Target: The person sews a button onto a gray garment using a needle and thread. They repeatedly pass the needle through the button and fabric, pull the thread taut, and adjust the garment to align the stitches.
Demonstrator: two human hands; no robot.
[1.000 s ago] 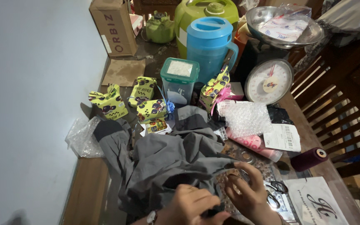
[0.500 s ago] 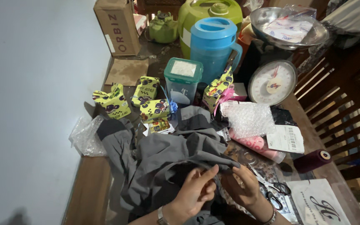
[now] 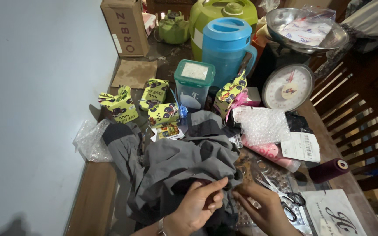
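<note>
Both hands are down at the bottom of the view, working on a crumpled grey garment [image 3: 176, 161] that's bunched up on the wooden surface [image 3: 88, 201] next to the pale wall. The left hand [image 3: 195, 207] has its thumb and forefinger pinched on a dark fold of the fabric, and the right hand [image 3: 263, 209] sits just beside it with its fingers curled in toward the same spot. I think it's pinching something small like thread or the cloth edge, but it's too dark there to really tell.

Stuff around it: black-handled scissors [image 3: 292, 203] lie just right of the right hand on a clear plastic sheet, with a maroon thread spool [image 3: 329, 169] a bit further out. Above the garment there's a piece of bubble wrap [image 3: 263, 126], a pink tube [image 3: 270, 153] and a white label [image 3: 302, 146]. Several little yellow-green printed gift boxes [image 3: 120, 105] are lined up behind the fabric, plus a small clear container with a green lid [image 3: 193, 83]. At the back: a blue jug [image 3: 226, 48], a kitchen scale [image 3: 287, 87] with a metal bowl on top, and a cardboard box [image 3: 125, 26].
</note>
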